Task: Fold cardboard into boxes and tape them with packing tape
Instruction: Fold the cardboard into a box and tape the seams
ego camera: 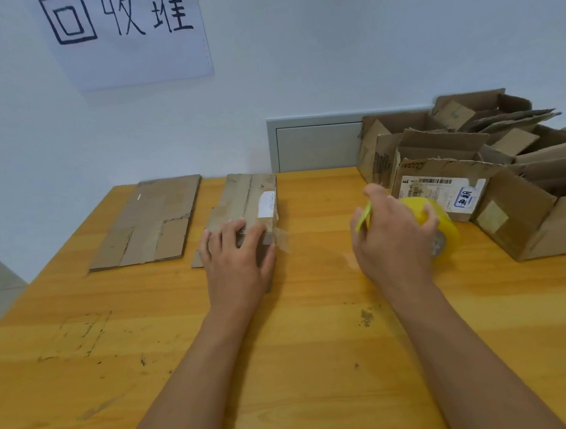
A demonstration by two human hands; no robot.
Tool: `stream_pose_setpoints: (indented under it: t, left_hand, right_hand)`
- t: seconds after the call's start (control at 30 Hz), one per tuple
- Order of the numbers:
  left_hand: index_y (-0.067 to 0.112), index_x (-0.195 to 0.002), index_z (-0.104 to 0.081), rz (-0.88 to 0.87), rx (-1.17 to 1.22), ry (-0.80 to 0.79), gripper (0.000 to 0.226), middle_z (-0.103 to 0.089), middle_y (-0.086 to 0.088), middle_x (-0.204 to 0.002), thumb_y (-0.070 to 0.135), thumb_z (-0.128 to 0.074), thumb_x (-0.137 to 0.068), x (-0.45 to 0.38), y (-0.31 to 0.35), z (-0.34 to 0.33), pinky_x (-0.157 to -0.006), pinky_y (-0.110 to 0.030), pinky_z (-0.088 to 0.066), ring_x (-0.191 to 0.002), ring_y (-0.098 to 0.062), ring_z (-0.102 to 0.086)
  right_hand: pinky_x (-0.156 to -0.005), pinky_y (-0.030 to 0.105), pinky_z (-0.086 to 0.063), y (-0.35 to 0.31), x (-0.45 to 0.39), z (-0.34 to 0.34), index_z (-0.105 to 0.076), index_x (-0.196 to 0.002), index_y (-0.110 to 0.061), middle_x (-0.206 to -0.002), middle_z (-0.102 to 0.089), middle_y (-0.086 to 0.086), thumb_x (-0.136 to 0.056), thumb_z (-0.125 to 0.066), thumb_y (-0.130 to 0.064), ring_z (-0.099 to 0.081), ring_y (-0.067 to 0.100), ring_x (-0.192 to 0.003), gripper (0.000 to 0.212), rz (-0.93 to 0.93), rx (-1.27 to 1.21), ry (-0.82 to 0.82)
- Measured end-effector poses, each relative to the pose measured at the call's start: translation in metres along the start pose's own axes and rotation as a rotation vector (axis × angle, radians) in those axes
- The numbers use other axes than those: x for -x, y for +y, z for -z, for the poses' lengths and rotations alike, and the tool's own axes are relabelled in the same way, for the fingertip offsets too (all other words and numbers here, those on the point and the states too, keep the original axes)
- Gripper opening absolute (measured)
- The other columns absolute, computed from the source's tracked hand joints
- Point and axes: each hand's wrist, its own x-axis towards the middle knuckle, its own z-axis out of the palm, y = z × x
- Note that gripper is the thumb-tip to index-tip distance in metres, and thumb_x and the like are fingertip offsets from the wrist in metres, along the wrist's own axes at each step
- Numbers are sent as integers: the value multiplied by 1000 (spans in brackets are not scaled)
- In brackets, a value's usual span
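Left hand lies flat, fingers spread, pressing the near end of the box, a folded cardboard piece in mid-table. A clear strip of tape shows at the box's right near corner, just beside the fingertips; whether it is fully stuck down cannot be told. Right hand, well right of the box, grips the yellow tape roll, fingers curled over its rim, with a thin yellow-green tab, likely a cutter or tape end, poking out by the thumb. Left of the box lies a flattened sheet not yet folded. Far right of the box, against the wall, a heap of open cartons, one with a shipping label. All on an orange wooden table; a paper sign hangs on the wall above and left of the box. Judged step: taping the seam. To do it well, hold the flaps pressed shut with the flat hand, bring the roll back to the box edge, lay the tape along the seam under light tension, then rub it down from the middle outward so no bubble lifts the corner.
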Motion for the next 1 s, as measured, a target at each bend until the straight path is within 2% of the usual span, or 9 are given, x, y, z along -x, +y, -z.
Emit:
stream_pose_setpoints:
  t: [0.17,0.3,0.4,0.5,0.6,0.67,0.8,0.93,1.0]
  left_hand:
    - [23,-110,-67,1,-2,-3,29,-57,-7,-120,37,-70,-85,1,-2,0,-115,-50,-21,-117,-31,-52]
    - [23,-111,-67,2,0,-8,34,-58,-7,-120,43,-59,-85,1,-4,0,-115,-50,-23,-117,-30,-52]
    - [24,-112,-67,-5,1,-4,34,-57,-7,-120,45,-57,-86,1,-5,0,-115,-49,-22,-117,-30,-51]
    - [24,-112,-66,-6,-2,0,34,-57,-6,-121,45,-56,-87,1,-5,0,-115,-49,-21,-118,-29,-50]
    - [24,-110,-66,-12,-1,5,32,-58,-6,-121,45,-57,-87,1,-5,1,-116,-48,-21,-120,-30,-50]
    - [24,-110,-67,-11,-8,0,33,-59,-6,-122,45,-57,-87,1,-5,1,-116,-48,-20,-123,-30,-49]
    - [24,-110,-67,-7,-25,0,31,-59,-6,-123,43,-61,-87,1,-4,1,-117,-49,-19,-125,-31,-47]
    - [23,-110,-67,-9,-19,9,29,-59,-7,-123,39,-65,-86,1,-4,0,-117,-50,-20,-125,-31,-48]
    - [23,-110,-67,-10,-22,16,29,-59,-7,-123,39,-65,-86,1,-4,1,-116,-49,-20,-124,-31,-48]
  right_hand:
    - [-78,41,-47,-11,4,-4,-54,-120,-13,-90,-69,3,-97,-50,-26,-62,28,-78,27,230,-320,-31]
    - [-67,34,-50,-25,20,-13,-55,-113,-14,-94,-68,3,-89,-58,-36,-63,22,-79,33,313,-541,-33]
    - [-67,36,-53,-31,37,-23,-60,-111,-10,-92,-69,1,-90,-56,-39,-65,22,-79,36,273,-624,-112]
    - [-71,33,-52,-34,47,-32,-61,-121,-13,-100,-68,-4,-93,-50,-35,-62,14,-84,37,158,-703,-243]
    - [-57,21,-40,-36,47,-34,-56,-118,-22,-80,-60,-15,-95,-55,-21,-52,3,-64,23,19,-793,-304]
    - [-50,23,-38,-37,43,-34,-48,-101,-30,-68,-57,-10,-94,-59,-16,-51,6,-55,20,-91,-836,-318]
    - [-49,41,-42,-41,34,-35,-46,-83,-26,-56,-54,-9,-92,-61,-17,-47,9,-48,20,-206,-845,-264]
    - [-49,37,-40,-44,30,-36,-53,-89,-28,-56,-51,-9,-95,-62,-15,-43,8,-47,17,-220,-924,-222]
    - [-54,39,-46,-46,32,-35,-56,-92,-29,-66,-56,-2,-95,-64,-18,-50,18,-54,15,-218,-981,-221]
